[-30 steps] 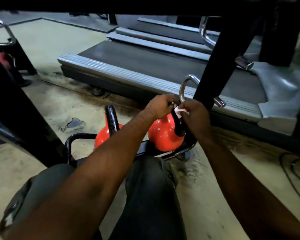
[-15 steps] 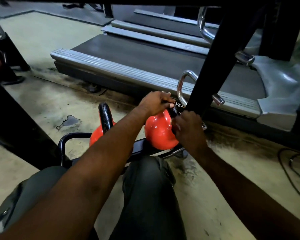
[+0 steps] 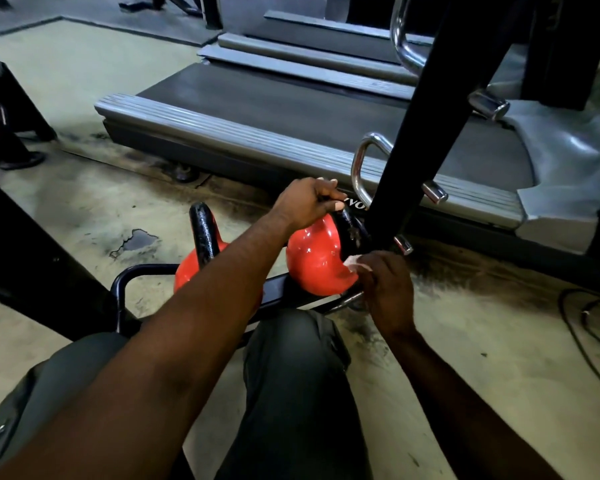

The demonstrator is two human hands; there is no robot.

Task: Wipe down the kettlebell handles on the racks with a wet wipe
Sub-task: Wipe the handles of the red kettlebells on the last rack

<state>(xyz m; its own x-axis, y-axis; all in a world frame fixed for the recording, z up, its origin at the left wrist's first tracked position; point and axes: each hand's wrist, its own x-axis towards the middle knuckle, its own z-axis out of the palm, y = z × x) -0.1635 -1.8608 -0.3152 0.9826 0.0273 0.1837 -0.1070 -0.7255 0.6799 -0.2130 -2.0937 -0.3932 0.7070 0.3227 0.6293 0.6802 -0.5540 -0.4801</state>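
Observation:
Two red kettlebells with black handles sit on a low black rack just beyond my knees. My left hand grips the top of the handle of the right kettlebell. Its black handle side shows bare below that hand. My right hand pinches a white wet wipe against the lower right of the red body. The left kettlebell stands untouched, partly hidden by my left forearm, its handle upright.
A black slanted rack post with chrome pegs and a chrome loop rises right behind the kettlebell. Treadmill decks lie beyond. A black frame leg stands at left, cables trail on the floor at right.
My right hand slid with the wipe down the handle's right side to the red body, uncovering the black handle. The left hand kept its grip on top.

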